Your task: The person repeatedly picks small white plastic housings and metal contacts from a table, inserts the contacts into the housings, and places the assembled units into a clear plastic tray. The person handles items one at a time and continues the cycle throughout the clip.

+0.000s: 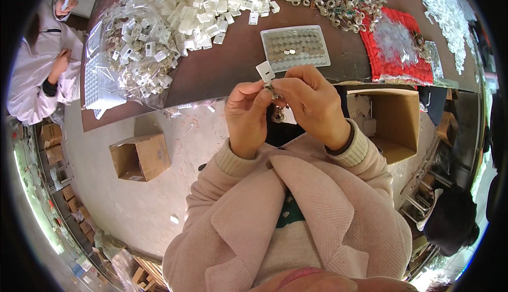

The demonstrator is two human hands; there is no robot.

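1. White casing [265, 72] lies at our fingertips, its lower end between our hands, the rest standing clear; its long axis runs from 11 to 5 o'clock, the free end pointing toward 11.
2. Our left hand [246, 116] pinches that lower end between thumb and forefinger; our right hand [313, 104] bends its fingers together just beside it, at 3 o'clock, but whether they pinch it we cannot tell.
3. Beyond, on our brown table [211, 72], we see a clear tray [291, 29] of round discs at 1 o'clock, red sheeting [410, 70] at 2, and heaped white casings [198, 11] at 11.
4. Around us, cardboard boxes [154, 154] stand at 8 and 4 o'clock by the pale floor [137, 207]; a co-worker [45, 75] is at 9.
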